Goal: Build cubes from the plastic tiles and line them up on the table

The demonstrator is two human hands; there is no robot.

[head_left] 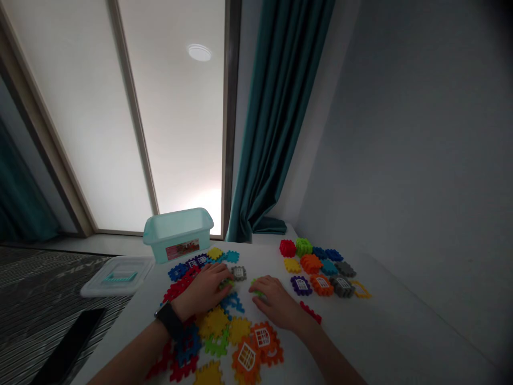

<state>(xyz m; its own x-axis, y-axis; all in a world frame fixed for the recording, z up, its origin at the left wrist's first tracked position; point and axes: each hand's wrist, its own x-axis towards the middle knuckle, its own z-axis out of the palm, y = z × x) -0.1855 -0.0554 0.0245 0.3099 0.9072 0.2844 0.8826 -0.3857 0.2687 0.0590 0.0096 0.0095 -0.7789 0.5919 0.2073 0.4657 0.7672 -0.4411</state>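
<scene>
My left hand point(206, 289), with a dark watch on the wrist, reaches over the loose pieces, its fingers closed on a green notched tile point(227, 283) that is mostly covered. On the right, my right hand point(274, 300) pinches another green notched tile point(257, 287), partly hidden by the fingers. A grey window tile point(239, 273) lies just beyond, between the two hands. Below them are a blue tile point(233, 303), yellow tiles point(216, 322), a green tile point(217, 343) and orange window tiles point(246, 357). Red tiles point(176, 289) spread beside my left hand.
Sorted stacks stand at the right, among them red point(287, 247), green point(303, 246) and orange point(311, 263). A red tile point(311, 312) lies by my right forearm. At the back left is a mint bin point(160, 251), with a translucent lid point(100, 275) near it.
</scene>
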